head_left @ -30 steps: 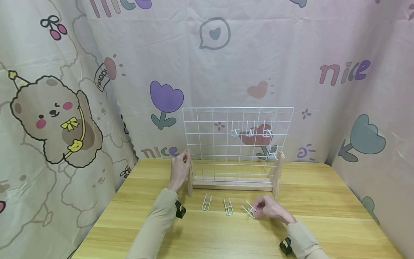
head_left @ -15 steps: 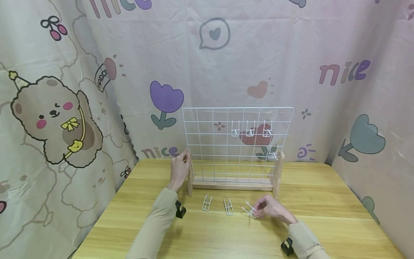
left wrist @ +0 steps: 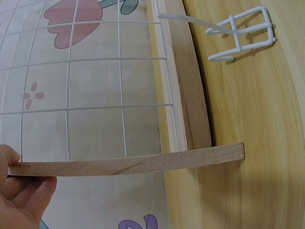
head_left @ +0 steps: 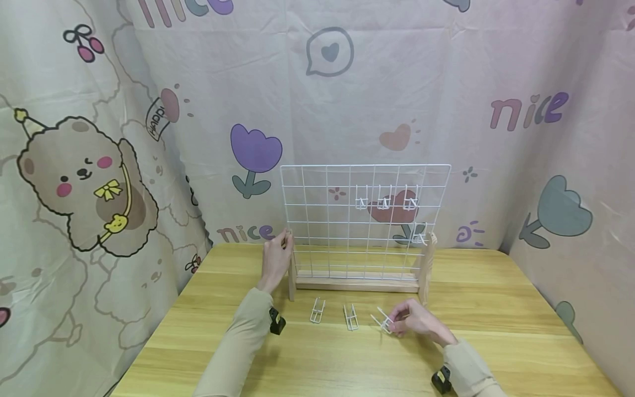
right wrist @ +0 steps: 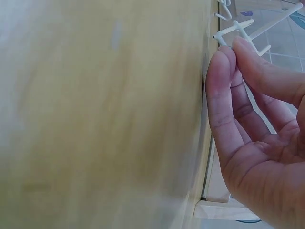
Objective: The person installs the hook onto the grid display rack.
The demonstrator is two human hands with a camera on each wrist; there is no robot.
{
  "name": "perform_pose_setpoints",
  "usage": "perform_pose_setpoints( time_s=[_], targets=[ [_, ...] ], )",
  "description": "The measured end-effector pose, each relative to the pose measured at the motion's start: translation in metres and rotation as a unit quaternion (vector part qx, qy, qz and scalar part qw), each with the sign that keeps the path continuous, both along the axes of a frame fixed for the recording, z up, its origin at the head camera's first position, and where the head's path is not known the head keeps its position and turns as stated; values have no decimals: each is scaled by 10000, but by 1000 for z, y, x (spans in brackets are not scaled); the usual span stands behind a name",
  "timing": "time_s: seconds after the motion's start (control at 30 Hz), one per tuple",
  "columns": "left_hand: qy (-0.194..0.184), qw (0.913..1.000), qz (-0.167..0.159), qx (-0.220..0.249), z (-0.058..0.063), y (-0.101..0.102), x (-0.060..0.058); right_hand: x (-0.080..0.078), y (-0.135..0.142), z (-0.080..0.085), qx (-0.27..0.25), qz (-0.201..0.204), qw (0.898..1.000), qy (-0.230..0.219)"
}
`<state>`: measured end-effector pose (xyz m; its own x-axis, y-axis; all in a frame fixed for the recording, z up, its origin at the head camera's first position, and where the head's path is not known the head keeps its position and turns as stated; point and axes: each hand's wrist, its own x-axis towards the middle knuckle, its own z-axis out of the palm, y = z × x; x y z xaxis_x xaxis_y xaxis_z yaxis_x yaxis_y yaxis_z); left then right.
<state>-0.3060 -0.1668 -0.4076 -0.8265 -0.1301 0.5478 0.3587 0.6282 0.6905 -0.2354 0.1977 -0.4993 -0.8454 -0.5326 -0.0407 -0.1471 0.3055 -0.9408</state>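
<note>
In the head view a white wire grid panel [head_left: 327, 205] stands upright in a wooden stand [head_left: 357, 285]. My left hand [head_left: 276, 258] grips the top of the stand's left upright [left wrist: 119, 166], thumb on one side and fingers on the other. In front of the stand, low over the table, my right hand [head_left: 414, 320] pinches a white wire hook [right wrist: 233, 27] between thumb and forefinger. The hook's two prongs point up and left, away from the fingers. To its left, two similar hooks lie on the tabletop, a middle hook [head_left: 350, 318] and a left hook [head_left: 317, 311].
Three hooks hang in a row on the grid's upper right, among them a middle one [head_left: 384, 203]. Another hook [head_left: 419, 238] hangs lower, by the right upright [head_left: 425, 267]. A printed curtain [head_left: 317, 110] encloses the wooden table [head_left: 198, 342] at the back and sides.
The hook in my right hand has tilted slightly, and the right forearm has shifted a little to the right. My left hand stays on the upright.
</note>
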Motion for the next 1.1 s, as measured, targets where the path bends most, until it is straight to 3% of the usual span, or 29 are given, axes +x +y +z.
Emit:
perform_pose_setpoints(
  time_s=[0.3, 0.67, 1.1],
  targets=[
    [-34, 10000, 32, -16, 0, 0, 1, 2, -2, 0, -252, -140, 9992, -266],
    [67, 10000, -18, -11, 0, 0, 0, 4, -4, 5, -456, -97, 9985, -288],
    [91, 10000, -37, 5, 1, 0, 0, 6, -10, 10, -529, -354, 9976, -258]
  ],
)
